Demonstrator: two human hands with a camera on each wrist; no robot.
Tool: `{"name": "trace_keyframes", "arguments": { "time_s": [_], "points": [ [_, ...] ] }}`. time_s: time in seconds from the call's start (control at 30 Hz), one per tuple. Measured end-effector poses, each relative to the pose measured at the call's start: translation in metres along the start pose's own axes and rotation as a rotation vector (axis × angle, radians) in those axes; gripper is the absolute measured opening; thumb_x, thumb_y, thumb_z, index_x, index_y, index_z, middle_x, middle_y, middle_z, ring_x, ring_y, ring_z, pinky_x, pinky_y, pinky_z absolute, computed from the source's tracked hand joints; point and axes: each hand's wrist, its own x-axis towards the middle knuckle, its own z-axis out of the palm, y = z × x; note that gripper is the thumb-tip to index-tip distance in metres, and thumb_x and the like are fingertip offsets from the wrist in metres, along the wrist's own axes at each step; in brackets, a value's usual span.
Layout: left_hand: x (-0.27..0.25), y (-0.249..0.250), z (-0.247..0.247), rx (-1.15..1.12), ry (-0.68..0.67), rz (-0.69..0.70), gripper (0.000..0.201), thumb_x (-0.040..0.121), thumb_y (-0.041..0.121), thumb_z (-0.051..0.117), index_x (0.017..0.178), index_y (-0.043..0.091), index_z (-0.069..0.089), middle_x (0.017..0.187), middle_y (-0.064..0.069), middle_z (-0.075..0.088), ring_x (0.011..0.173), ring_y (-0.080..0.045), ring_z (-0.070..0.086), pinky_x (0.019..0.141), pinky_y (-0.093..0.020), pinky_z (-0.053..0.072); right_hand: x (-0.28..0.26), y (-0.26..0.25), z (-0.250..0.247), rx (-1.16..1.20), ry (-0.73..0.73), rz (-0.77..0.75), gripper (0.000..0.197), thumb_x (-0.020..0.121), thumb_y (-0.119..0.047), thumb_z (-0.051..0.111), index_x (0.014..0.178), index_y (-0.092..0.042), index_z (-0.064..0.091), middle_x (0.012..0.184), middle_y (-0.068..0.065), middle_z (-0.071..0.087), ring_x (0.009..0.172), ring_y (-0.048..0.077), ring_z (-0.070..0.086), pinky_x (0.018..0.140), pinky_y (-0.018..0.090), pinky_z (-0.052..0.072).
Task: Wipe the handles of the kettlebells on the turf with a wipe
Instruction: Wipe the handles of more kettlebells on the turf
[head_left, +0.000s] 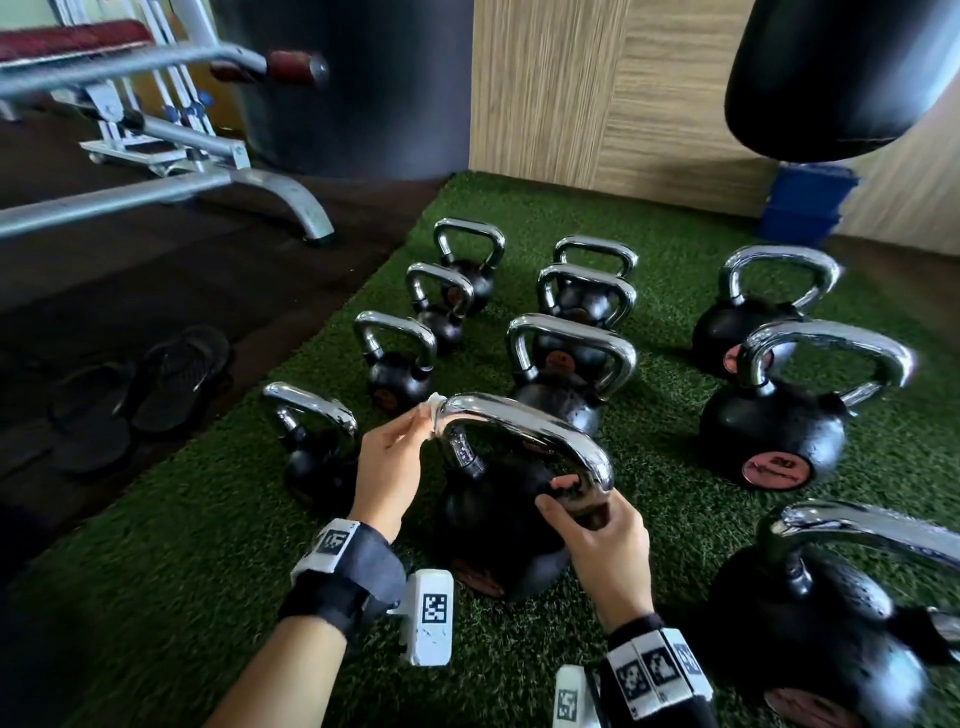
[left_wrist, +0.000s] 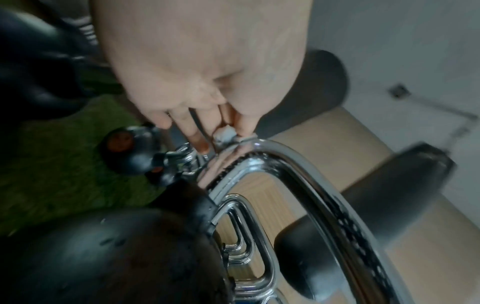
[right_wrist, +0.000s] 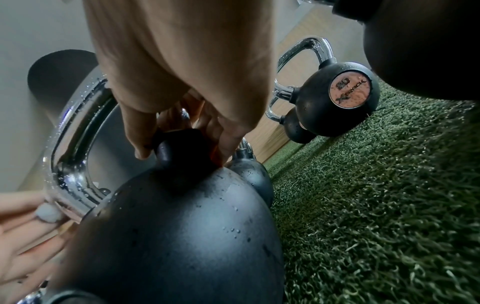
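A black kettlebell (head_left: 498, 525) with a wet chrome handle (head_left: 524, 426) stands on the green turf (head_left: 208, 597) right in front of me. My left hand (head_left: 395, 457) pinches a small white wipe (head_left: 432, 404) against the handle's upper left corner; the wipe (left_wrist: 224, 133) shows between fingertips and thumb in the left wrist view. My right hand (head_left: 597, 525) grips the right leg of the handle where it joins the ball, fingers curled round it (right_wrist: 182, 131). The wipe (right_wrist: 48, 212) also shows at the lower left of the right wrist view.
Several more chrome-handled kettlebells stand in rows on the turf, one close at my right (head_left: 831, 597) and one at the left (head_left: 311, 447). A pair of black sandals (head_left: 140, 384) lies on the dark floor left. A weight bench (head_left: 156, 156) and a hanging punch bag (head_left: 831, 73) stand beyond.
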Motion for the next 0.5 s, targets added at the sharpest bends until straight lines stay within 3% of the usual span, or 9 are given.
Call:
{"name": "trace_keyframes", "arguments": {
  "time_s": [0.07, 0.17, 0.27, 0.37, 0.43, 0.5],
  "points": [
    [0.000, -0.011, -0.002, -0.086, -0.006, -0.094, 0.027, 0.101, 0.026, 0.062, 0.089, 0.041, 0.080, 0.102, 0.015, 0.079, 0.102, 0.005, 0.070, 0.089, -0.017, 0.044, 0.000, 0.000, 0.001, 0.005, -0.001, 0.000, 0.024, 0.070, -0.041, 0.089, 0.084, -0.028, 0.074, 0.081, -0.020, 0.075, 0.073, -0.005, 0.070, 0.069, 0.027, 0.058],
    [-0.004, -0.031, -0.003, -0.085, -0.007, -0.128, 0.029, 0.101, 0.018, 0.062, 0.085, 0.035, 0.081, 0.094, 0.013, 0.079, 0.100, 0.003, 0.070, 0.084, -0.013, 0.047, 0.000, 0.000, 0.000, 0.021, 0.001, -0.012, 0.022, 0.071, -0.039, 0.088, 0.084, -0.028, 0.075, 0.081, -0.018, 0.076, 0.075, -0.004, 0.071, 0.071, 0.029, 0.059],
    [-0.013, -0.050, -0.005, -0.107, -0.035, -0.118, 0.020, 0.100, 0.018, 0.063, 0.099, 0.029, 0.079, 0.105, 0.005, 0.079, 0.107, -0.001, 0.070, 0.087, -0.011, 0.051, 0.000, 0.001, -0.002, 0.016, -0.012, -0.011, 0.024, 0.070, -0.043, 0.088, 0.084, -0.027, 0.075, 0.081, -0.017, 0.076, 0.074, -0.003, 0.071, 0.071, 0.031, 0.060],
    [-0.020, -0.058, -0.007, -0.117, -0.096, -0.039, 0.015, 0.097, 0.031, 0.067, 0.107, 0.030, 0.079, 0.114, 0.009, 0.077, 0.113, 0.000, 0.067, 0.092, -0.009, 0.049, 0.000, -0.001, -0.004, 0.017, -0.044, 0.006, 0.027, 0.069, -0.046, 0.088, 0.085, -0.027, 0.075, 0.082, -0.017, 0.076, 0.076, -0.001, 0.072, 0.072, 0.032, 0.061],
    [-0.023, -0.058, -0.008, 0.040, -0.089, 0.089, 0.021, 0.093, 0.041, 0.071, 0.103, 0.026, 0.081, 0.100, 0.010, 0.079, 0.100, 0.003, 0.068, 0.085, -0.010, 0.050, 0.001, -0.003, -0.008, 0.035, -0.093, 0.031, 0.029, 0.069, -0.044, 0.088, 0.087, -0.025, 0.076, 0.084, -0.013, 0.077, 0.079, 0.003, 0.073, 0.076, 0.036, 0.062],
    [-0.022, -0.056, -0.008, 0.170, 0.010, 0.190, 0.028, 0.089, 0.041, 0.077, 0.103, 0.017, 0.082, 0.092, 0.009, 0.080, 0.089, 0.002, 0.069, 0.081, -0.018, 0.055, 0.003, -0.005, -0.015, 0.052, -0.168, 0.052, 0.028, 0.069, -0.034, 0.091, 0.088, -0.020, 0.076, 0.087, -0.007, 0.078, 0.083, 0.011, 0.075, 0.081, 0.043, 0.061]
  ]
}}
